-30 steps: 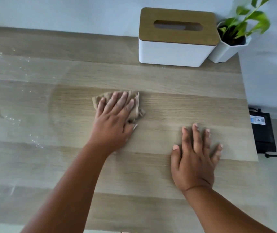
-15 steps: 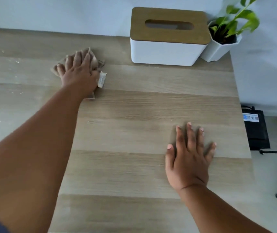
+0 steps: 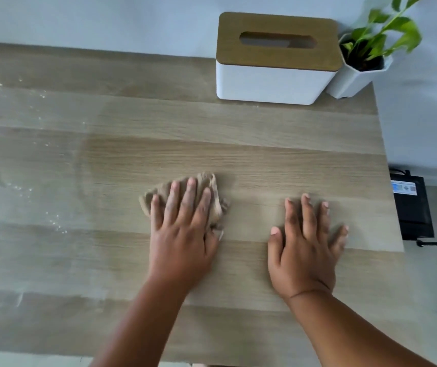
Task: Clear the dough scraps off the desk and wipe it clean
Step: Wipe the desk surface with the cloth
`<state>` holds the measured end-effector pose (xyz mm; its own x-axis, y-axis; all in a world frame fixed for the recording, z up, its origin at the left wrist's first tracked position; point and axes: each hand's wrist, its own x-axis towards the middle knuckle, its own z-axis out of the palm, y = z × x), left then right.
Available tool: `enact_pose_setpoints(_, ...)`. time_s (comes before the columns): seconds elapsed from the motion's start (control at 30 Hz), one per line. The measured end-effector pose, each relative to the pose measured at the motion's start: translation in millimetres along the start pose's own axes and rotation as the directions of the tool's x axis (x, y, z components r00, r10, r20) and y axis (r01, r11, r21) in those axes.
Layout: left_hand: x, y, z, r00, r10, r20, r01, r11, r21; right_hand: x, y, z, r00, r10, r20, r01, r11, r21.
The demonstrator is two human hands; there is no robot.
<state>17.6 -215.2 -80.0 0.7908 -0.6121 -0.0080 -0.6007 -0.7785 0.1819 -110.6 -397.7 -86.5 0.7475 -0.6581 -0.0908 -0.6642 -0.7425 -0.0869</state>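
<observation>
My left hand [image 3: 182, 234] presses flat, fingers straight, on a crumpled beige cloth [image 3: 212, 194] in the middle of the wooden desk [image 3: 238, 144]. The cloth shows past the fingertips and at the right of the hand. My right hand [image 3: 304, 247] lies flat on the desk to the right, fingers spread, holding nothing. White flour dust and small crumbs [image 3: 26, 186] lie over the left part of the desk, with a curved wiped edge between them and the darker middle.
A white tissue box with a wooden lid [image 3: 275, 59] stands at the back right, next to a white pot with a green plant [image 3: 363, 64]. A black box [image 3: 410, 205] with cables sits off the desk's right edge. Wall behind.
My left hand has slid the cloth from the back left of the desk to the middle, close to my right hand. The right hand has stayed flat in place.
</observation>
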Motion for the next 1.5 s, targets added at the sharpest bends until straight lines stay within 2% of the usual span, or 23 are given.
enact_pose_setpoints(0.13, -75, -4, 3, 0.992, 0.103, -0.072, -0.103, 0.995, 0.002, 0, 0, 0, 1.0, 0.002, 0.006, -0.002, 1.0, 0.007)
enact_pose_setpoints(0.23, -83, -25, -1, 0.991, 0.106, -0.079, -0.105, 0.994, 0.015, 1, 0, -1, 1.0, 0.006, 0.016, -0.006, 1.0, 0.004)
enact_pose_setpoints(0.4, -27, -35, -4, 0.997, -0.062, -0.055, 0.063, 0.998, 0.016, 1, 0, -3, 1.0, 0.006, 0.031, -0.006, 1.0, 0.001)
enact_pose_setpoints(0.5, 27, -31, -3, 0.975, -0.218, -0.032, 0.218, 0.976, -0.004, 1, -1, -4, 0.999, 0.004, 0.043, -0.004, 1.0, 0.006)
enact_pose_setpoints(0.57, 59, -21, -1, 0.963, -0.27, -0.007, 0.27, 0.962, -0.028, 0, -1, -6, 0.999, 0.004, 0.045, -0.004, 1.0, 0.003)
enact_pose_setpoints(0.67, 88, -7, 1, 0.973, -0.23, 0.011, 0.23, 0.972, -0.05, 0, 0, -6, 0.998, 0.002, 0.065, -0.001, 1.0, -0.009)
enact_pose_setpoints(0.83, 77, -9, -1, 0.995, -0.098, -0.025, 0.096, 0.992, -0.081, 2, 2, -3, 0.998, -0.005, 0.064, 0.006, 1.0, -0.007)
enact_pose_setpoints(1.07, -1, 12, 3, 0.998, 0.012, -0.054, -0.016, 0.998, -0.069, 2, 0, -2, 1.0, 0.002, 0.028, -0.003, 1.0, 0.031)
enact_pose_setpoints(1.17, -48, 24, 3, 0.997, 0.022, -0.073, -0.026, 0.998, -0.062, 2, 1, -1, 0.999, -0.014, 0.042, 0.013, 0.999, 0.029)
enact_pose_setpoints(1.27, -93, 32, -1, 0.999, 0.009, -0.034, -0.011, 0.998, -0.062, 1, 3, -1, 0.998, -0.035, 0.045, 0.033, 0.999, 0.029)
enact_pose_setpoints(1.33, -116, 33, -4, 1.0, 0.01, 0.003, -0.01, 0.998, -0.067, 1, 4, -2, 0.995, -0.102, 0.001, 0.102, 0.992, 0.074)
enact_pose_setpoints(1.37, -128, 32, -7, 1.0, 0.012, 0.02, -0.011, 0.998, -0.066, -2, 3, -2, 0.976, -0.215, -0.037, 0.218, 0.971, 0.102)
enact_pose_setpoints(1.4, -138, 30, -9, 0.999, 0.015, 0.031, -0.013, 0.998, -0.069, -5, 3, -1, 0.923, -0.376, -0.088, 0.384, 0.917, 0.112)
enact_pose_setpoints(1.43, -148, 27, -11, 0.999, 0.02, 0.036, -0.017, 0.997, -0.077, -8, 2, 0, 0.832, -0.538, -0.135, 0.551, 0.829, 0.096)
enact_pose_setpoints(1.47, -155, 24, -12, 0.999, 0.027, 0.034, -0.024, 0.996, -0.085, -12, 1, 0, 0.738, -0.656, -0.156, 0.671, 0.738, 0.072)
enact_pose_setpoints(1.5, -161, 20, -12, 0.999, 0.034, 0.031, -0.031, 0.995, -0.093, -13, 1, -1, 0.679, -0.717, -0.156, 0.731, 0.68, 0.057)
